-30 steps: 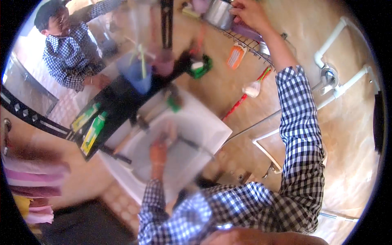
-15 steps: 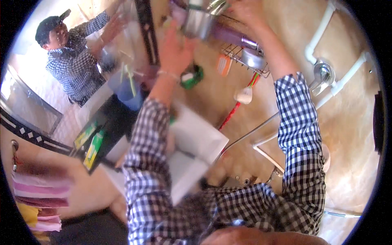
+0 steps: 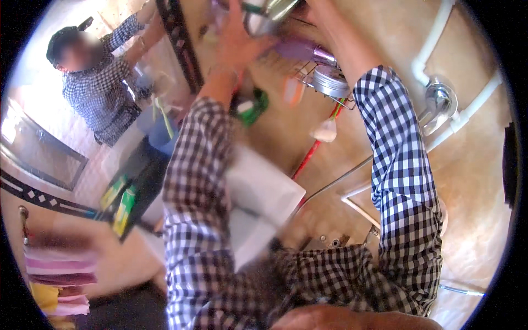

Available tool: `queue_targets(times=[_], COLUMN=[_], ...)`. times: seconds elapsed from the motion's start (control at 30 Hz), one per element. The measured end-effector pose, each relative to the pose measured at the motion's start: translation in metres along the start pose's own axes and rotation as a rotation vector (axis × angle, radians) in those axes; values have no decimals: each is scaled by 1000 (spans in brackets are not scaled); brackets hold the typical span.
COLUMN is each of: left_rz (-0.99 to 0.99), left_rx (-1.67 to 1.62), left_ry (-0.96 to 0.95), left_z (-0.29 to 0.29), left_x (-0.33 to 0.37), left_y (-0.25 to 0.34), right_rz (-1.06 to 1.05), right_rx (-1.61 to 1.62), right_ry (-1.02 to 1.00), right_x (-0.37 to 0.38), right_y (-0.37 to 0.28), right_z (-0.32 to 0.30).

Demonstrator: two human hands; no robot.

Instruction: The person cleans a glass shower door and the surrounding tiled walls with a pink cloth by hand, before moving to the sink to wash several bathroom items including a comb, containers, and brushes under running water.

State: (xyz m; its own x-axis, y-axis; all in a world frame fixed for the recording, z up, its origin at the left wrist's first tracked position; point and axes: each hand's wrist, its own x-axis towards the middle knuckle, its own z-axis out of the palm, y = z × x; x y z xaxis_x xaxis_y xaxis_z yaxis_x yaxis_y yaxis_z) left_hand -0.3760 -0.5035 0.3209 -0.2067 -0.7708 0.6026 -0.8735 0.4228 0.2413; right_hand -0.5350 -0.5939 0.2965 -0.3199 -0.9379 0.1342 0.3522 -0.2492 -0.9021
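Observation:
My left hand (image 3: 242,44) reaches up beside a shiny metal container (image 3: 259,22) near the upper edge, its thumb side close to the container. Motion smears its fingers, so I cannot make out a grip. Only the wrist end of my right hand (image 3: 324,14) shows; its fingers are cut off by the top of the picture. Between the two arms a wire rack (image 3: 308,82) on the wall holds a round silvery tin (image 3: 331,81) and a purple bottle-like thing (image 3: 297,49). Beneath my left hand is a blurred green object (image 3: 254,107).
A white sink (image 3: 264,190) lies below my left forearm. Left of it, a dark shelf (image 3: 146,176) carries green-yellow tubes (image 3: 125,209) and a blue cup (image 3: 160,135). A framed mirror reflects my raised arms. White pipes (image 3: 434,38) and a metal tap (image 3: 439,102) are on the right wall.
My left hand has moved slightly up, and my right arm has shifted up and left. The metal container appears higher in the picture. The view itself has shifted a little.

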Motion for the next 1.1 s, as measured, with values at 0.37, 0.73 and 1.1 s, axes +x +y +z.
queue_targets(times=[0.37,0.73,1.1], left_rz=[-92,492,-45], left_rx=[-421,-1077,-522], left_ry=[-149,144,-93], left_z=[-23,-173,-87], left_x=[-11,-181,-382], left_y=[12,-24,-150], right_rz=[-133,-349,78], right_rx=[338,469,470], right_ry=[-12,-331,132], right_x=[-22,-300,-330], right_y=[-34,-79,132], right_z=[26,92,9])
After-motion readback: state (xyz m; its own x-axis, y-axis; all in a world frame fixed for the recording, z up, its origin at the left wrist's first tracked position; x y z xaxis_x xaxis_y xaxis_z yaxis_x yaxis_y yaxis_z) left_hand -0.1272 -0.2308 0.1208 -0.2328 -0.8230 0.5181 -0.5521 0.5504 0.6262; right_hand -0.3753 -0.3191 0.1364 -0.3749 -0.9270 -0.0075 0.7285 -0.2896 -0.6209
